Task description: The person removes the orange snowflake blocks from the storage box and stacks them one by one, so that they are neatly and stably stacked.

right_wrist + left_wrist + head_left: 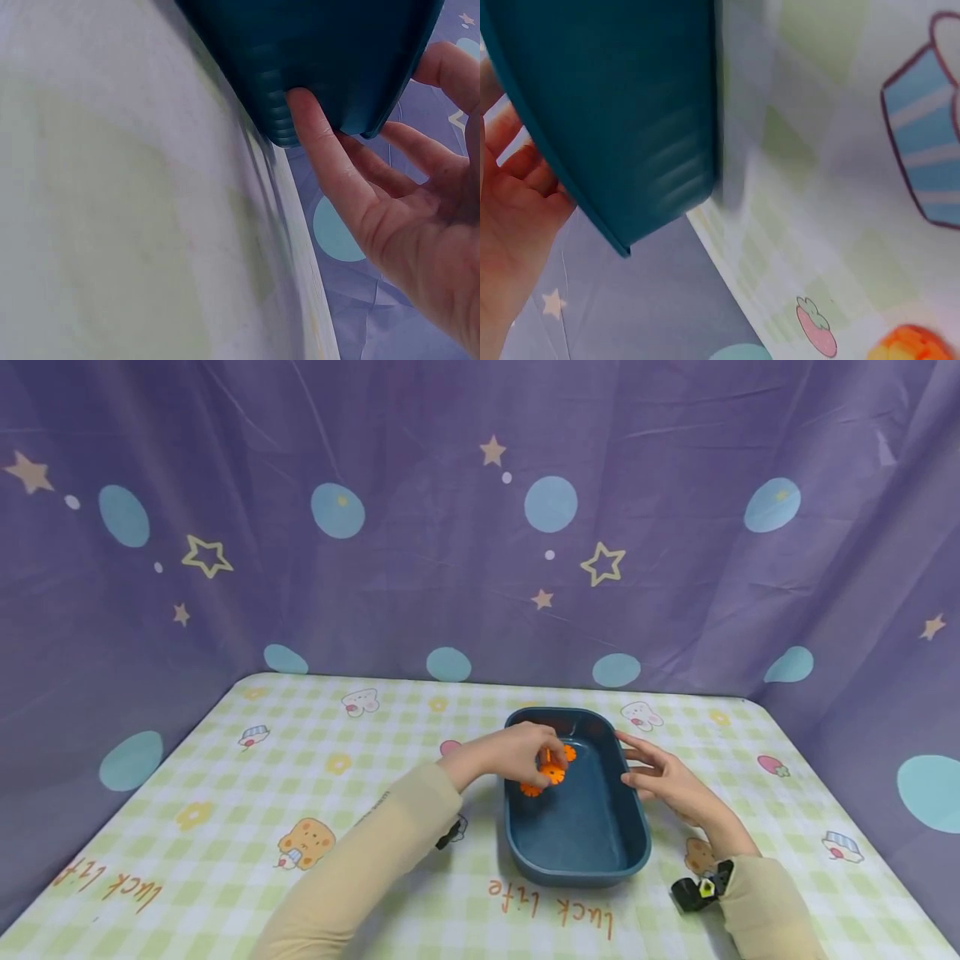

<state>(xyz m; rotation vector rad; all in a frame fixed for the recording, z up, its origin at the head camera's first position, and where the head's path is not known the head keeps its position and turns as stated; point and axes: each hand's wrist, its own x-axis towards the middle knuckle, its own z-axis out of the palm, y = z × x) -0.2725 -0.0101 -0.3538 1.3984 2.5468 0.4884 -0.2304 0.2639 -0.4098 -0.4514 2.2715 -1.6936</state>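
Observation:
A dark teal rectangular box (577, 827) with rounded corners stands on the table. My left hand (525, 753) reaches over its left rim, with fingers curled and thumb bent around orange notched, flower-shaped pieces (553, 773) inside. Whether these pieces are joined is hard to tell. In the left wrist view the hand (514, 195) lies partly behind the box wall (630, 127), which hides the fingertips. On the right side, my right hand (672, 783) touches the outer wall and rim with extended fingers. The right wrist view shows one fingertip of this hand (405, 195) against the box wall (315, 60).
A green-and-white checked tablecloth (375, 827) with printed cartoons covers the table. Behind it hangs a purple curtain (420, 585) with stars and dots. A black wrist device (701, 892) sits by the right sleeve (772, 906); the left sleeve (375, 860) crosses the table.

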